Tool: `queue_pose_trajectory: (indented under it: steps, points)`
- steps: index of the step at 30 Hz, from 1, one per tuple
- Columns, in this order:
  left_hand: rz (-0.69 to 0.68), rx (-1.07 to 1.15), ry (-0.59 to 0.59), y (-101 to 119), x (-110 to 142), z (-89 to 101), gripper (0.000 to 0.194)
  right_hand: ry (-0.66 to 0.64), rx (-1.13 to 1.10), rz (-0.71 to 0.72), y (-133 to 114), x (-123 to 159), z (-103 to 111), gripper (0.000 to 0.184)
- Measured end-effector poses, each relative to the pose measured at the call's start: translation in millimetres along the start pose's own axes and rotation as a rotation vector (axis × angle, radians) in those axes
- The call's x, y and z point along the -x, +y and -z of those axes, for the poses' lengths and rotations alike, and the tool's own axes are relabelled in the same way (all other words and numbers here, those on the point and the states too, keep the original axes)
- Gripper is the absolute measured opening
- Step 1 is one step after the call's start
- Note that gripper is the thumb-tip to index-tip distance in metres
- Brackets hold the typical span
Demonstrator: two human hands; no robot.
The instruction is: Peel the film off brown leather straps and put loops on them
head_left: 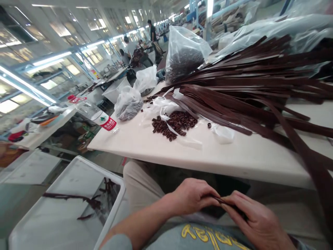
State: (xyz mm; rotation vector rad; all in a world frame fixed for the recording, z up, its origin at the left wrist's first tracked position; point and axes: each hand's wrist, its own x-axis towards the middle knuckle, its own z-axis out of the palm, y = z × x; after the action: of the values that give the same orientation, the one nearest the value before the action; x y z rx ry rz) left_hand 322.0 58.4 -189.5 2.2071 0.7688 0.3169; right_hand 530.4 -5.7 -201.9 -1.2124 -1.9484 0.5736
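My left hand (194, 196) and my right hand (256, 213) meet above my lap, in front of the table edge. Both are closed, thumbs and fingers pinching a narrow dark brown strap (221, 200) that shows between the fingertips. Most of the strap is hidden in the hands. Beyond them on the white table lies a heap of small dark brown loops (175, 125). A large bundle of long brown straps (234, 83) spreads over the right side, some hanging over the front edge near my right hand.
A clear bottle (96, 116) leans at the table's left end. Plastic bags (128, 104) and a larger filled bag (184, 52) stand behind the loops. At lower left is a white bin (33, 222) with brown scraps. Far off, a person (153, 36) stands among workbenches.
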Motion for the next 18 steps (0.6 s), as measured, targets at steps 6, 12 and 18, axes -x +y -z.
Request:
queue_pose_trajectory:
  steps: [6,12,18]
  points:
    - [0.007,0.015,-0.001,-6,-1,-4.1,0.028,-0.039,-0.017,0.035,4,-4,-1,0.018]
    - [0.061,0.083,0.387,-9,-8,29.5,0.024,0.025,-0.005,0.0,5,-9,4,0.017]
    - [0.025,-0.372,0.652,-37,-49,102.4,0.016,0.024,-0.018,-0.033,4,-8,4,0.019]
